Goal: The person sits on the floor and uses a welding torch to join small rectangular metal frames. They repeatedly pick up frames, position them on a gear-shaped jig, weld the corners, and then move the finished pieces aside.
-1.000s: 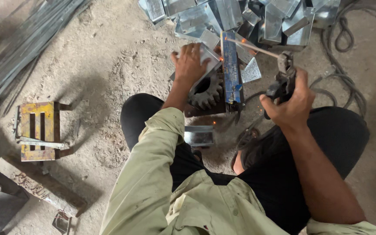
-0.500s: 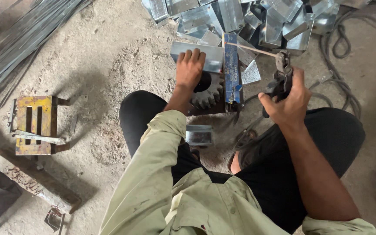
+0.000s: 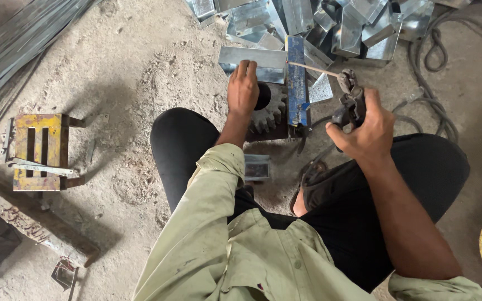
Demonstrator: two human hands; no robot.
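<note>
My left hand [image 3: 243, 89] rests palm down on a bent galvanised sheet-metal piece [image 3: 252, 57], over a dark toothed gear [image 3: 270, 111]. A blue steel bar [image 3: 296, 81] stands just right of the gear. My right hand [image 3: 364, 131] grips a dark welding electrode holder [image 3: 350, 100]. A thin rod [image 3: 313, 68] sticks out of the holder, its tip at the top of the blue bar. I sit on the ground with black trousers and a green shirt.
Several shiny sheet-metal boxes [image 3: 352, 22] are piled at the top. Black cables [image 3: 436, 67] curl at the right. A yellow metal stand [image 3: 40, 150] and a rusty beam [image 3: 34, 223] lie on the left. Long steel strips [image 3: 12, 50] lie top left. A small metal box [image 3: 256, 167] sits between my legs.
My left hand has slid forward from the gear onto the sheet-metal piece. My right hand with the holder has stayed almost in place.
</note>
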